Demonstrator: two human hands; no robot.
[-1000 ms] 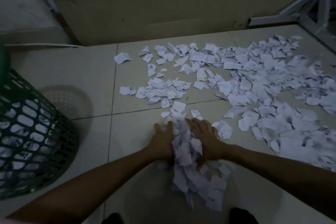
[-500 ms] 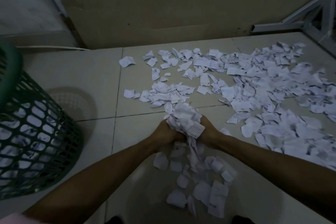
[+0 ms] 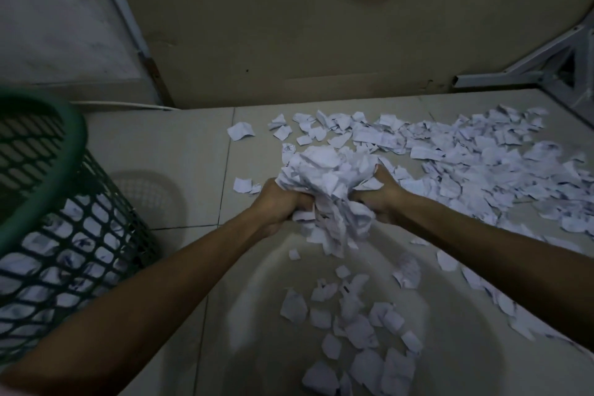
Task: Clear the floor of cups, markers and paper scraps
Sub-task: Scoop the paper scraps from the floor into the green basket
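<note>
A big wad of white paper scraps (image 3: 328, 183) is pressed between my left hand (image 3: 279, 206) and my right hand (image 3: 381, 199), lifted off the tiled floor at mid-frame. Loose pieces hang from the bottom of the wad. Several dropped scraps (image 3: 353, 331) lie on the floor below my hands. A wide spread of torn paper (image 3: 482, 164) covers the floor to the right and behind. A green mesh basket (image 3: 48, 170) stands at the left, with paper visible through its wall. No cups or markers are in view.
A beige wall runs along the back of the floor. A white metal frame (image 3: 546, 71) stands at the far right corner. A white cable (image 3: 122, 104) lies along the wall base behind the basket. Bare tiles (image 3: 160, 154) separate basket and scraps.
My hands pressed together on the pile, closed on a wad of scraps and raised it off the floor. Several pieces fell back. The view shifted, bringing the basket rim closer.
</note>
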